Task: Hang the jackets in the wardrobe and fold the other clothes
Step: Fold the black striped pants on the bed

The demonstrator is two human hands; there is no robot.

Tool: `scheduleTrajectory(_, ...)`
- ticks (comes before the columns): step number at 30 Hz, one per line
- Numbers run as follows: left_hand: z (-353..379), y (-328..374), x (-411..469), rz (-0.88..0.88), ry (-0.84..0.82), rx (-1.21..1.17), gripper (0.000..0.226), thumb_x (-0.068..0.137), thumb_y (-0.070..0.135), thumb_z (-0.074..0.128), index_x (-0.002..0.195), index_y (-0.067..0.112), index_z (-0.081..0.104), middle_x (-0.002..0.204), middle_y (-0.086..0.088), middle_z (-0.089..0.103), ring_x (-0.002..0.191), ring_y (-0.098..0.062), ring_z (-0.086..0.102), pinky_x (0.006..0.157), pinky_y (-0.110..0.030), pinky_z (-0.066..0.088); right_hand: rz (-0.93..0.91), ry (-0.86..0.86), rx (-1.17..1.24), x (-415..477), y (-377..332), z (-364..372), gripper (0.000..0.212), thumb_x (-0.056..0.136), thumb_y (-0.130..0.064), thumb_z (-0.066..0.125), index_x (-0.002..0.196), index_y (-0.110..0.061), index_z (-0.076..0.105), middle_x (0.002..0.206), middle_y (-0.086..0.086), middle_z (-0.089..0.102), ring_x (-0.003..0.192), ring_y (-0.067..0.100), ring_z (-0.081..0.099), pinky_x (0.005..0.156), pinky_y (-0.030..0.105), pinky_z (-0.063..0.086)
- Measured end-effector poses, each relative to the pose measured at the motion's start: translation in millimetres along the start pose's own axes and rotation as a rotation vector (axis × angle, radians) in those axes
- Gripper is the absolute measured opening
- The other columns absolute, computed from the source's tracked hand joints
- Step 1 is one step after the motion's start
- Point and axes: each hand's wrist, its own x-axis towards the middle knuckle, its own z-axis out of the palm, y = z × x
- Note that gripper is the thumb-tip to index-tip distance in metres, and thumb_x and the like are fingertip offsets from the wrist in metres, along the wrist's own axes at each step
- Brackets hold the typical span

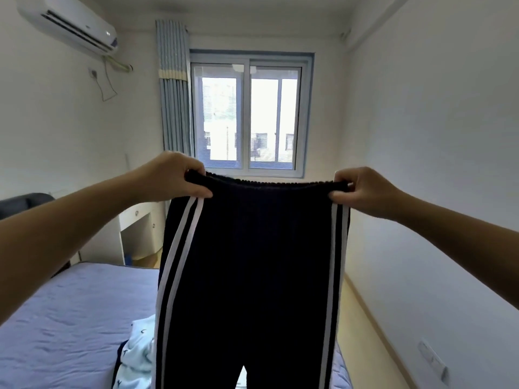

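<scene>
— Now, what is held up in the middle of the view?

— A pair of dark trousers (252, 262) with two white stripes down each side is held up in the air, in front of the window (247, 116). The waistband is stretched flat between the two hands, and the legs are left hanging straight down. Their lower ends are cut off by the bottom edge of the view.

— How is the waistband gripped?

— The left corner of the waistband is pinched by the left hand (171, 178), with the thumb on the near side and the fingers curled over the top edge. The right corner is pinched in the same way by the right hand (362, 192). Both arms are stretched forward.

— And what is seen below?

— A bed (70, 318) with a pale blue sheet is seen at the near left, under the trousers. A light blue garment (140, 352) with small dark marks is laid on it, just left of the hanging left leg and partly hidden by it. A dark edge of cloth is seen beside this garment, but what it is cannot be told.

— What is found at the far end?

— A blue curtain (174, 108) is drawn to the left of the window. An air conditioner (70, 23) is mounted high on the left wall. A white counter (132, 217) is placed at the far left, beyond the bed.
</scene>
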Motion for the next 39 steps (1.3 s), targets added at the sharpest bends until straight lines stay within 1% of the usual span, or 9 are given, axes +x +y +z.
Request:
scheduleTrajectory(4,-7.0,13.7,18.9,0.058,0.429,0.065,0.016,0.079,0.021,0.074,0.079,0.012,0.061,0.070,0.003,0.056,0.059,-0.007,0.048,0.056,-0.010,0.033,-0.172,0.463,-0.110,23.4,-8.9,0.6,0.020,0.087,-0.005,0.059,0.073,-0.012,0.046,0.059,-0.008,0.043,0.052,-0.001,0.049,0.051,0.005,0.035)
scheduleTrajectory(8,5.7,3.5,30.6,-0.037,-0.254,0.188,0.025,0.080,0.026,0.073,0.067,0.026,0.052,0.069,0.004,0.055,0.066,-0.015,0.052,0.058,-0.021,0.037,-0.040,-0.121,-0.368,29.7,13.0,9.8,0.027,0.086,-0.007,0.059,0.067,-0.017,0.043,0.062,-0.005,0.043,0.061,0.020,0.046,0.052,0.014,0.032)
scheduleTrajectory(9,11.6,-0.8,31.2,-0.068,-0.285,0.211,0.026,0.081,0.027,0.072,0.067,0.025,0.050,0.070,0.002,0.054,0.067,-0.016,0.051,0.059,-0.023,0.037,-0.016,-0.157,-0.364,27.1,19.7,13.9,0.033,0.086,-0.004,0.059,0.064,-0.020,0.040,0.061,-0.004,0.042,0.060,0.018,0.043,0.052,0.014,0.030)
scheduleTrajectory(12,22.0,-9.9,33.4,-0.098,-0.100,0.073,0.025,0.083,0.024,0.070,0.073,0.021,0.048,0.075,0.000,0.053,0.067,-0.014,0.049,0.057,-0.022,0.037,0.011,0.010,-0.201,26.2,27.7,16.5,0.038,0.086,-0.001,0.060,0.064,-0.023,0.038,0.062,-0.003,0.041,0.057,0.010,0.038,0.053,0.015,0.032)
scheduleTrajectory(18,23.4,-9.5,42.5,-0.181,-0.107,-0.015,0.037,0.085,0.024,0.069,0.115,0.020,0.048,0.091,0.002,0.059,0.080,-0.013,0.058,0.067,-0.025,0.046,0.196,-0.138,-0.103,33.1,30.8,7.9,0.022,0.085,-0.004,0.064,0.090,-0.018,0.047,0.078,-0.001,0.050,0.069,0.011,0.046,0.059,0.022,0.037)
scheduleTrajectory(21,25.6,-5.9,48.6,-0.321,-0.048,0.022,0.022,0.083,0.029,0.068,0.088,0.008,0.064,0.075,0.000,0.058,0.065,-0.012,0.054,0.056,-0.022,0.041,0.319,-0.062,0.116,36.1,33.0,14.4,0.028,0.088,-0.008,0.062,0.112,-0.013,0.050,0.094,0.007,0.062,0.083,0.018,0.058,0.066,0.024,0.046)
scheduleTrajectory(24,37.0,10.4,52.3,-0.539,0.019,-0.118,0.025,0.081,0.027,0.064,0.071,0.005,0.057,0.067,-0.006,0.053,0.052,-0.016,0.049,0.045,-0.019,0.039,0.409,0.040,0.070,43.2,30.2,32.8,0.025,0.084,-0.015,0.061,0.100,0.002,0.064,0.090,0.015,0.067,0.080,0.024,0.064,0.068,0.032,0.053)
scheduleTrajectory(31,62.4,50.3,56.7,-0.697,-0.076,-0.631,0.018,0.088,0.018,0.062,0.094,0.001,0.058,0.075,-0.010,0.064,0.045,-0.012,0.063,0.040,-0.019,0.048,0.383,0.057,0.334,43.6,3.8,79.4,0.018,0.085,-0.018,0.059,0.098,-0.007,0.065,0.082,0.008,0.068,0.075,0.024,0.068,0.061,0.032,0.057)
scheduleTrajectory(39,53.6,-0.2,17.5,-0.713,-0.139,-0.473,0.027,0.088,0.025,0.065,0.097,-0.001,0.066,0.074,-0.009,0.062,0.058,-0.017,0.060,0.042,-0.018,0.048,0.571,-0.041,0.376,24.9,43.0,74.1,0.021,0.087,-0.014,0.055,0.105,-0.005,0.062,0.082,0.008,0.064,0.071,0.020,0.063,0.065,0.029,0.054)
